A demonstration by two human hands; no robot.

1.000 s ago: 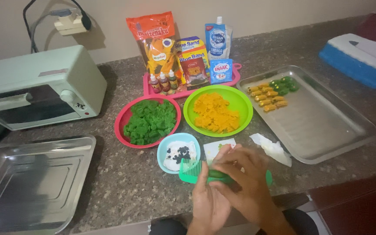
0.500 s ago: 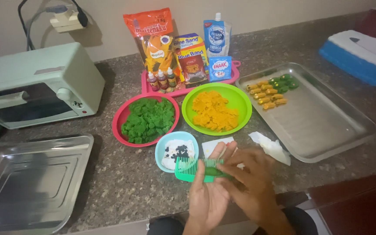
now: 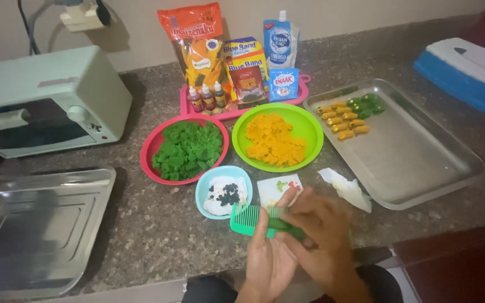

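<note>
Comb: green plastic comb (image 3: 256, 219), low centre of the frame, lying across both hands, teeth pointing up toward the bowls, its handle end hidden under the right fingers.
Left hand: left hand (image 3: 269, 257) at bottom centre, palm up and open, fingers stretched toward the comb, supporting it from below.
Right hand: right hand (image 3: 320, 230) just right of the left one, fingers curled down over the comb's handle end, gripping it; pressed against the left palm.
Small bowl: light blue bowl (image 3: 223, 191) just above and left of the comb, holding white stuff with small dark bits.
Card: small white card (image 3: 278, 188) just above the comb, beside the blue bowl.
Tissue: crumpled white tissue (image 3: 346, 189) just right of the hands.
Red bowl: red bowl (image 3: 151, 147) centre frame, full of green pieces.
Green bowl: green bowl (image 3: 308, 122) to its right, with orange pieces.
Right tray: steel tray (image 3: 405, 163) at right, small yellow and green pieces in its upper left corner.
Left tray: bare steel tray (image 3: 35, 230) at lower left.
Oven: pale green toaster oven (image 3: 43, 98) at upper left.
Pink tray: pink tray (image 3: 242, 111) at top centre, with packets and small bottles.
Box: blue and white box (image 3: 467, 70) at upper right.
</note>
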